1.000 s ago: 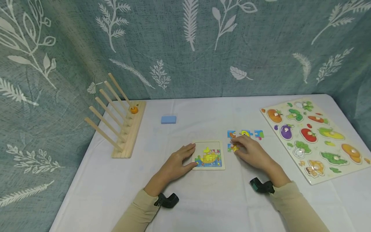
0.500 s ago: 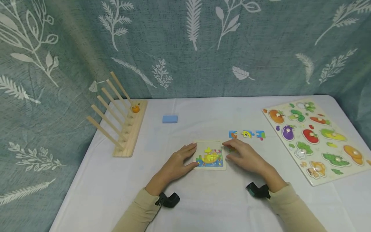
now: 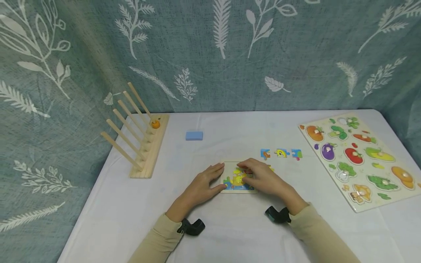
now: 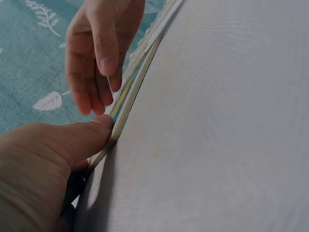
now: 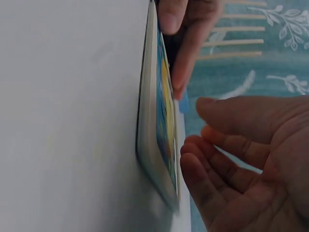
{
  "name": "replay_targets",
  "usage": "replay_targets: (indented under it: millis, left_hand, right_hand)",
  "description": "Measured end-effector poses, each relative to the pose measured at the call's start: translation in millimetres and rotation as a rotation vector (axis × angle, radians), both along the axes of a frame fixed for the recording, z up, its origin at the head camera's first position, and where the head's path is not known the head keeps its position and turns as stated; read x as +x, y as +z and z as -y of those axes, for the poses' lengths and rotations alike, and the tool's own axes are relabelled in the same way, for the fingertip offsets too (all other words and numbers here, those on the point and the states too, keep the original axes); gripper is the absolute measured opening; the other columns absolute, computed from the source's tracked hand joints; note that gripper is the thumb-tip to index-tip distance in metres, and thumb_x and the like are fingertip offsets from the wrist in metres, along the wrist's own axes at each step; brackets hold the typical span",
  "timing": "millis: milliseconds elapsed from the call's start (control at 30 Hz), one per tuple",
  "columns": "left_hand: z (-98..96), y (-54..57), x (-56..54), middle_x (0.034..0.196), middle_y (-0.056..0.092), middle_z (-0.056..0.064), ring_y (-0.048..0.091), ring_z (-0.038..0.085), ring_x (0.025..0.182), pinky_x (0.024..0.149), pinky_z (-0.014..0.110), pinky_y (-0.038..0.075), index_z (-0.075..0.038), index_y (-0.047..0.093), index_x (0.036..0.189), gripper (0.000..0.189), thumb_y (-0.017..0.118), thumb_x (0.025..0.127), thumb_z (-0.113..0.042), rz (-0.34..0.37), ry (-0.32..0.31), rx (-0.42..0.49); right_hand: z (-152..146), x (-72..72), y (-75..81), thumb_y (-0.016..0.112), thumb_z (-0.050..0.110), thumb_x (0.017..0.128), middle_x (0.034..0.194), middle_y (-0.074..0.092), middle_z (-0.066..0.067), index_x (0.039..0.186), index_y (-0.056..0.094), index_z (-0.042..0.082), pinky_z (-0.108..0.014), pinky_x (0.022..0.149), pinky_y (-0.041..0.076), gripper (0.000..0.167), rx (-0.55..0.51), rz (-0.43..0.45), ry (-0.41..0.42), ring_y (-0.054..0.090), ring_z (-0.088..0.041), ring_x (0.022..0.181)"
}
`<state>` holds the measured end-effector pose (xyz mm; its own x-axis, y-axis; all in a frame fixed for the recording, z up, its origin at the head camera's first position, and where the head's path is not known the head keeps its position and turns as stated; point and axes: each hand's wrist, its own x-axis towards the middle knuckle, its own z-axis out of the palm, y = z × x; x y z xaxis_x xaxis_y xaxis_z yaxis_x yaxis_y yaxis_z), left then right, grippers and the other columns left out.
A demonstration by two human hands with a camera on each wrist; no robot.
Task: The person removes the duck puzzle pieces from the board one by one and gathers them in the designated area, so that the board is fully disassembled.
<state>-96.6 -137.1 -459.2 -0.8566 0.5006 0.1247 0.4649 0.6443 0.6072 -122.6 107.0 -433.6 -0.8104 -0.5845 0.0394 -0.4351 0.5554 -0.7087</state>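
Note:
A small square puzzle board (image 3: pixel 229 168) lies on the white cloth, with yellow and blue pieces fitted in its lower part. My left hand (image 3: pixel 201 187) rests against its left side, thumb and fingers extended along the edge. Over the right part of the board, my right hand (image 3: pixel 264 178) pinches a puzzle piece (image 4: pixel 108 81), of which only a thin edge shows in the left wrist view. Behind the right hand, a yellow bit of another puzzle piece (image 3: pixel 271 168) shows. Several loose puzzle pieces (image 3: pixel 281 153) lie in a row farther back.
A wooden stand with slanting pegs (image 3: pixel 149 162) and a small orange bead (image 3: pixel 155 124) is at the left. A blue block (image 3: pixel 194 136) lies behind the board. A large vegetable puzzle (image 3: pixel 358 164) takes up the right side. Patterned curtain (image 3: pixel 236 87) hangs behind.
My right hand has moved left from the loose pieces to over the puzzle board, taking a piece along. The left hand stays at the board's left edge.

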Motion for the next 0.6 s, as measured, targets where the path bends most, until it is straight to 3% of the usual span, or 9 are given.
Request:
replay_targets:
  millis: [300,600]
  left_hand:
    - [-1.2,0.0,-0.4,0.147,0.041,0.013,0.038,0.028,0.137,0.115,0.043,0.032,0.004,0.047,0.136,0.062,0.069,0.087,-0.027,-0.007,-0.011,-0.004]
    - [-1.3,0.7,0.4,0.147,0.041,0.012,0.039,0.029,0.137,0.114,0.043,0.032,0.003,0.047,0.136,0.061,0.069,0.087,-0.026,-0.001,0.002,-0.005]
  right_hand:
    - [12,2.2,-4.1,0.069,0.009,0.085,0.12,0.055,-0.01,0.128,0.056,0.001,-0.036,0.084,0.051,0.045,0.082,-0.009,-0.061,0.055,-0.018,0.096]
    - [15,4.3,-5.2,0.069,0.007,0.085,0.116,0.053,-0.009,0.124,0.056,0.003,-0.034,0.082,0.05,0.041,0.073,-0.002,-0.084,0.052,-0.018,0.095]
